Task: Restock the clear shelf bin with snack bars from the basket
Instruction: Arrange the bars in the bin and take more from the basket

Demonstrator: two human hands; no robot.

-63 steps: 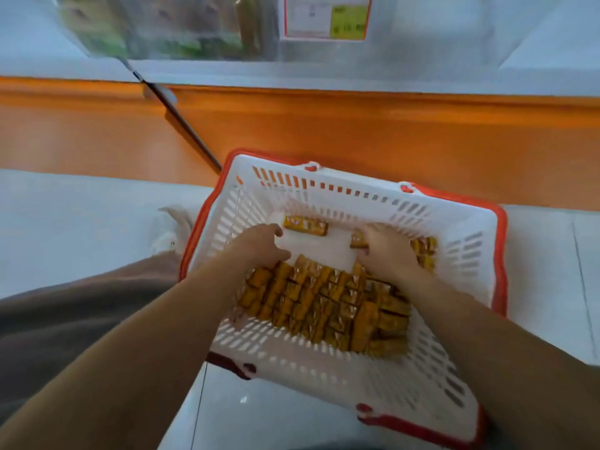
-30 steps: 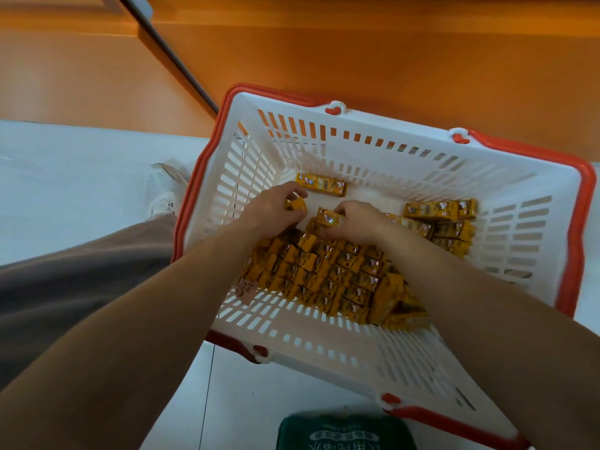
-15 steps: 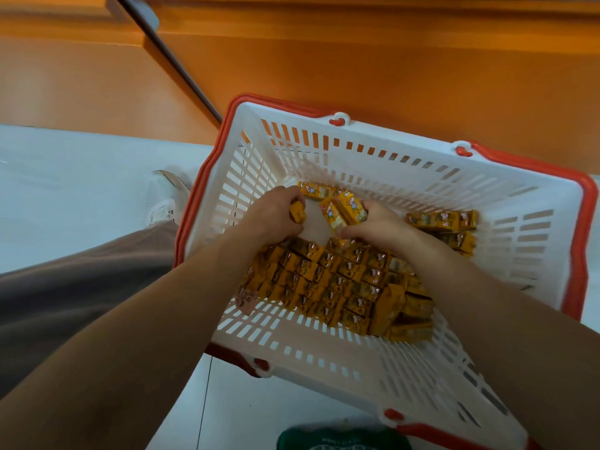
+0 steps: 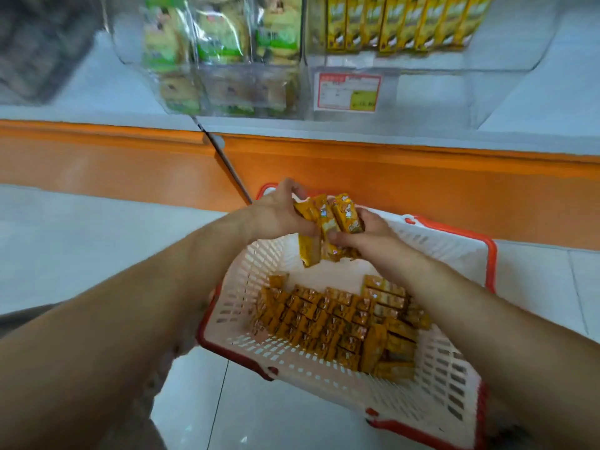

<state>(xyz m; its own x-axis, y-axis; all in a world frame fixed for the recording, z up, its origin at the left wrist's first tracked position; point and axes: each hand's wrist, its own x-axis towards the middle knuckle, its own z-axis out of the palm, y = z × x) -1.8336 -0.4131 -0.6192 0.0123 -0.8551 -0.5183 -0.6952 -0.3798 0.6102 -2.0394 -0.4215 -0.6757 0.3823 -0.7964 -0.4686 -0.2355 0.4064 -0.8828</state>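
Several snack bars [image 4: 344, 216], bundled between your left hand [image 4: 276, 216] and right hand [image 4: 370, 238], both curled round them so none drops before the clear shelf bin [image 4: 438, 86] at 12 o'clock.

- The floor [image 4: 81, 248] is pale, glossy tile with thin dark joints [image 4: 217, 401].
- A long orange base panel [image 4: 406, 190] runs across the shelving unit where it meets the floor.
- A dark slanted strip [image 4: 227, 167] splits the panel in two.
- A pale grey ledge [image 4: 324, 133] tops the panel.
- Green packets [image 4: 220, 37] and yellow packs [image 4: 399, 21] stand above the ledge.
- A red-bordered price label [image 4: 347, 91] hangs between them, its print too blurred to read.
- A dark blurred shape [image 4: 35, 50] fills the upper left corner.
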